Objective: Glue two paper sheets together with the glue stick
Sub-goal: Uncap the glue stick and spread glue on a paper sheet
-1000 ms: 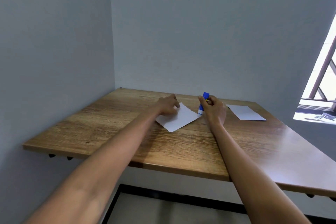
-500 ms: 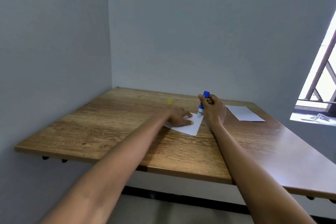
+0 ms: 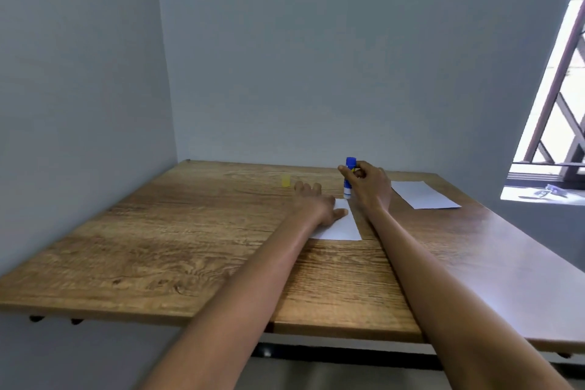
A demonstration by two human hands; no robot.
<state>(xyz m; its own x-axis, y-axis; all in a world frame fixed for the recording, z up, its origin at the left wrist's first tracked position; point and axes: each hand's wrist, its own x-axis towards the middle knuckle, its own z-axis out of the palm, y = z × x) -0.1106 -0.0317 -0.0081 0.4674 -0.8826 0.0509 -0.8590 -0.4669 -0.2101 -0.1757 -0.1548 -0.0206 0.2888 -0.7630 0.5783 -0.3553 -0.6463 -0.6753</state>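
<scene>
A person works at a wooden table (image 3: 164,250) set into a grey corner, the right hand (image 3: 368,187) wrapped around an upright blue-and-white glue stick (image 3: 349,179) whose lower end meets the far corner of a white paper sheet (image 3: 340,228). The left hand (image 3: 316,204) lies flat and open, fingers spread, pressing the sheet's left side to the wood. A second sheet (image 3: 422,195) waits well apart to the right, near the window (image 3: 566,98), and what appears to be the stick's yellow cap (image 3: 286,180) stands beside the left hand's fingertips. The gluing looks only just begun, with the joining not yet attempted. To do this pass well, the stick likely needs light, even pressure in strokes running away from the pinning hand, so the paper stays taut instead of bunching; coverage should reach the edges and corners, and the second sheet should be laid on promptly before the adhesive dries
</scene>
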